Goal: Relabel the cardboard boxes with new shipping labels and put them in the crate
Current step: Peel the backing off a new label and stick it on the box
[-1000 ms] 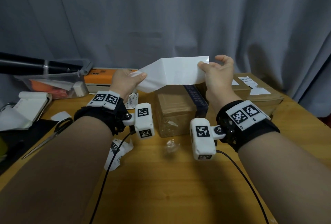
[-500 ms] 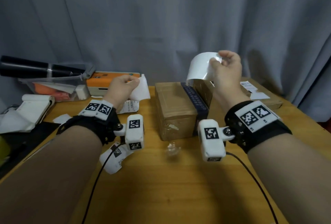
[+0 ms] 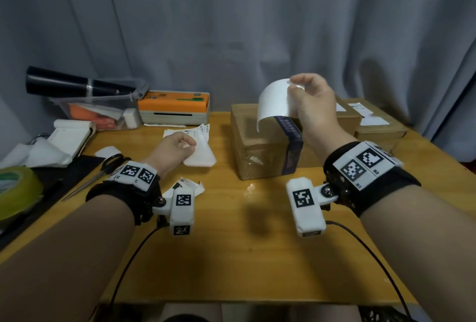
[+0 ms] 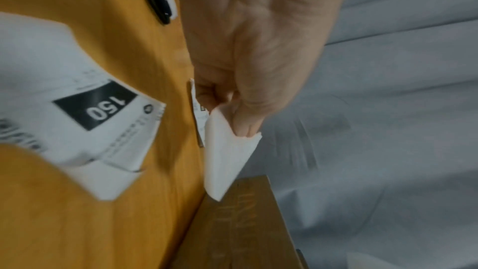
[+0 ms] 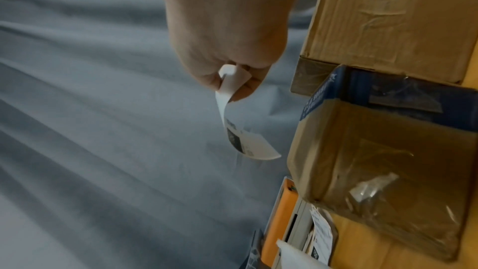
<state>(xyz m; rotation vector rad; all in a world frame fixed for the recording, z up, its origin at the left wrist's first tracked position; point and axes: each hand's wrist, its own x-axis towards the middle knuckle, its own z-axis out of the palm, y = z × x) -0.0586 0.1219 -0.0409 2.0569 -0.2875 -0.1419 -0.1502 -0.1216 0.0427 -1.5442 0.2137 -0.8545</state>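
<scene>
A brown cardboard box (image 3: pixel 260 146) with a dark blue tape band stands mid-table; it also fills the right of the right wrist view as the box (image 5: pixel 383 161). Above it my right hand (image 3: pixel 306 100) pinches a curled white shipping label (image 3: pixel 273 101) by its top edge; the label (image 5: pixel 243 140) hangs down with print on one face. My left hand (image 3: pixel 177 146) is low over the table and pinches a plain white backing sheet (image 3: pixel 201 157), seen up close as the sheet (image 4: pixel 227 154). More boxes (image 3: pixel 371 121) sit at the back right.
An orange-topped label printer (image 3: pixel 173 108) stands at the back. Torn old labels (image 3: pixel 185 188) and slips (image 3: pixel 192 132) lie on the wood. Scissors (image 3: pixel 100 169), a green tape roll (image 3: pixel 15 193) and a clear bin (image 3: pixel 100 110) crowd the left side. A grey curtain hangs behind.
The sheet stretched between both hands has split: my right hand lifted the label up over the box, while my left hand dropped to the table with the backing.
</scene>
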